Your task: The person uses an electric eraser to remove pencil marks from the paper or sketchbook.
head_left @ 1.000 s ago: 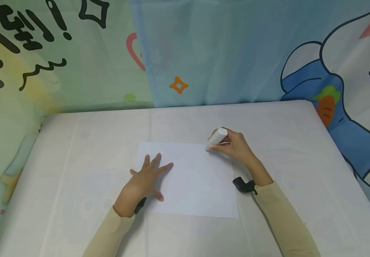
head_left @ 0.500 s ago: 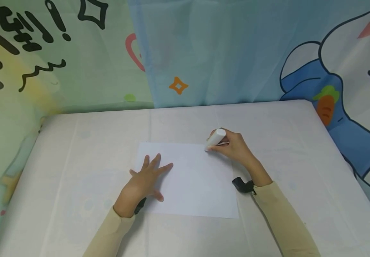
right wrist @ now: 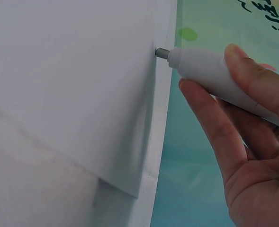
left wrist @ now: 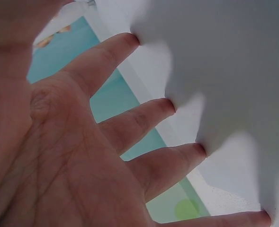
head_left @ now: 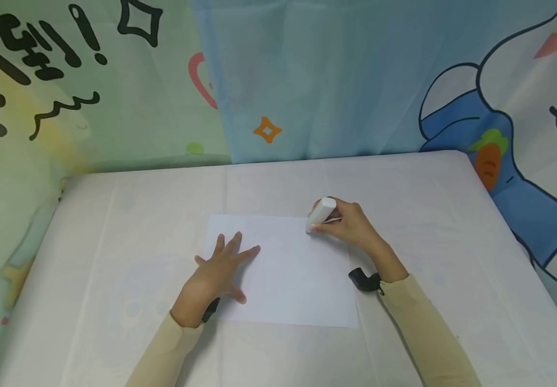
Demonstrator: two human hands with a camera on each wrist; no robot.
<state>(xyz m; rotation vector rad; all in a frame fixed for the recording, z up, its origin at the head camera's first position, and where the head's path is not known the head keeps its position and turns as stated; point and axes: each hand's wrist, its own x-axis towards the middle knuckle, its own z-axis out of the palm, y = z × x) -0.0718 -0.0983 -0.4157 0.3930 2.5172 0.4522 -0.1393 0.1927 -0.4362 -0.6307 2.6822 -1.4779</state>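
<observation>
A sheet of white paper lies on the white-covered table. My left hand is spread on its left part, and in the left wrist view the straight fingertips touch the sheet. Near the paper's far right corner, my right hand pinches a thick white correction pen between thumb and fingers. The pen is tilted, its blunt end up. Seen from the right wrist, the narrow metal tip of the pen meets the paper. Any mark under it is too small to make out.
White cloth covers the table around the sheet. A printed curtain hangs behind the far edge, with a cartoon animal at right and black lettering at left. A black wrist device sits at the right cuff.
My right hand has slid the pen tip a short way left and towards me over the paper. The left hand and the sheet stay in place.
</observation>
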